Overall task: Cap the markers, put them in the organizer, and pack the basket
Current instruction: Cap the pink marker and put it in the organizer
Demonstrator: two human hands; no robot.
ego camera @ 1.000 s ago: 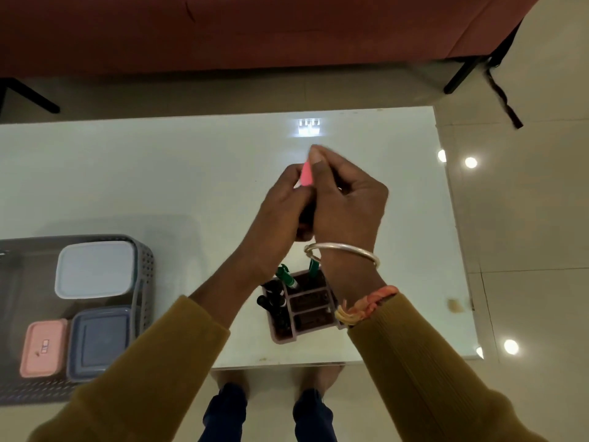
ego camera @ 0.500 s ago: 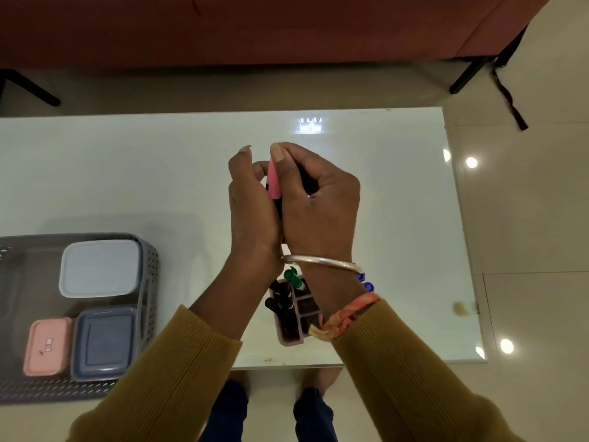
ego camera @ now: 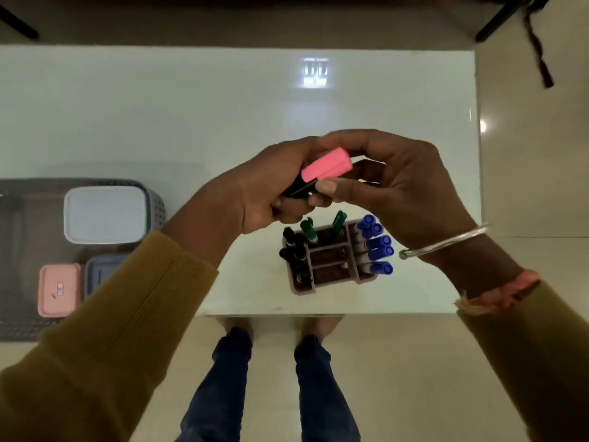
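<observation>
— Item in hand?
— Pink-capped marker (ego camera: 326,169), held above the organizer (ego camera: 331,277). Its black barrel was gripped by the left hand (ego camera: 271,189), and its cap was pinched by the right hand (ego camera: 392,183). The cap was judged seated, or nearly so.
— Stowed?
— Blue markers (ego camera: 374,247), black markers (ego camera: 294,250) and green markers (ego camera: 309,229) were recorded upright in the organizer, by the table's (ego camera: 127,106) near edge.
— Outstanding?
— Pink marker to be slotted. Organizer to be packed into the basket (ego camera: 156,205) at the near left corner, where three lidded boxes (ego camera: 105,213) were lodged.
</observation>
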